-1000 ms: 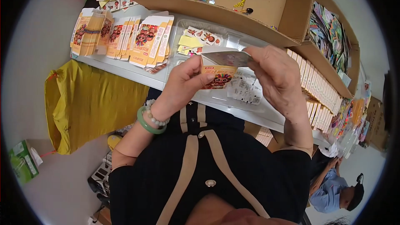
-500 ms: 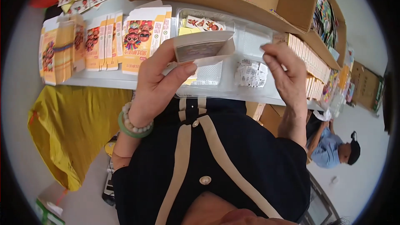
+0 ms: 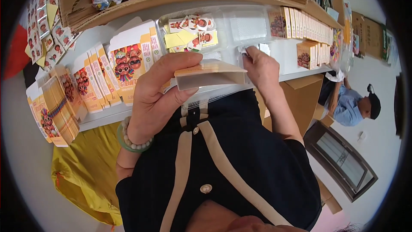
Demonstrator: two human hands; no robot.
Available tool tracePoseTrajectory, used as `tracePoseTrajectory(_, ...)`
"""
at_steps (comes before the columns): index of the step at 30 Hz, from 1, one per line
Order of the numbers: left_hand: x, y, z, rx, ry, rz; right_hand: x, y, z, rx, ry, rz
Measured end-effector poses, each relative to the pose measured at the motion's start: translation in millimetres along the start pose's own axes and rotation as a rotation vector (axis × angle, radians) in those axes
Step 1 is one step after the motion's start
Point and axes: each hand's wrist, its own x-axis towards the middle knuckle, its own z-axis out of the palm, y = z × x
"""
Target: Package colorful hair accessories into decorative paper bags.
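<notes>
On the white table (image 3: 285, 62), flat cartons (image 3: 128, 60) at left are yet unassembled; closed cartons (image 3: 311, 28) at right stand in rows. Between them, the left hand (image 3: 159, 92) pinches an open-ended carton (image 3: 212, 66). The right hand (image 3: 262, 69) curls at white packets (image 3: 264, 50); whether it grips one, I cannot tell.

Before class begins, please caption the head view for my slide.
The left hand holds a small open box; the right hand is at white packets.

Orange-and-white carton (image 3: 214, 66), mouth open, held in left fingers (image 3: 180, 61), apparently a white packet (image 3: 243, 50) at right fingers (image 3: 255, 55)
</notes>
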Motion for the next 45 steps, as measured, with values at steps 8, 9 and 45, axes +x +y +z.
tracePoseTrajectory(8,-18,8,-5,-0.098,-0.032,-0.032,-6,36,-4,1.006,0.072,0.122)
tracePoseTrajectory(9,-22,7,-5,-0.167,-0.025,-0.027,-7,41,-1,1.06,0.08,0.083)
tracePoseTrajectory(45,-52,17,-4,-0.205,0.282,-0.043,-47,-56,-12,0.53,0.143,-0.663)
